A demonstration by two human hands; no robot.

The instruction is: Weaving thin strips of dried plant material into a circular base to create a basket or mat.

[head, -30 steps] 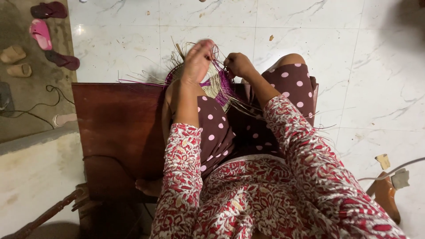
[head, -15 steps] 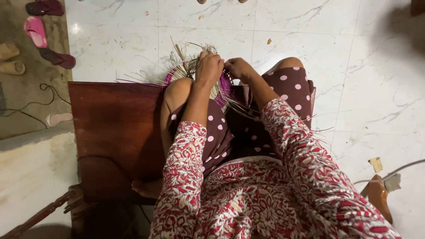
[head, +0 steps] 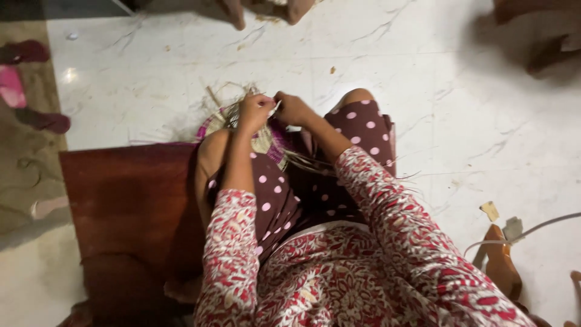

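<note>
Person sits on a dark red wooden seat point(head: 130, 200), knees up, weaving a small round woven piece point(head: 266, 138) of pale straw with a purple edge. The piece rests on the knees, just under both hands, over the white marble floor point(head: 423, 91).

Left hand point(head: 254, 112): fingers curled tight, pinching a thin pale strand point(head: 275, 109) above the piece. Right hand point(head: 293, 109): also closed, pinching the same strand from the right side, touching the left hand. Exact finger placement is too blurred to tell.

Progress, as a judgement: a flat coiled centre with a purple rim is already built. Many loose straw ends point(head: 315, 162) stick out on the near right and far left sides, so the outer rounds look unfinished and the ends untrimmed.

Around: sandals point(head: 24, 85) on the far left mat, a brown object with a white cable point(head: 532, 227) near right.
</note>
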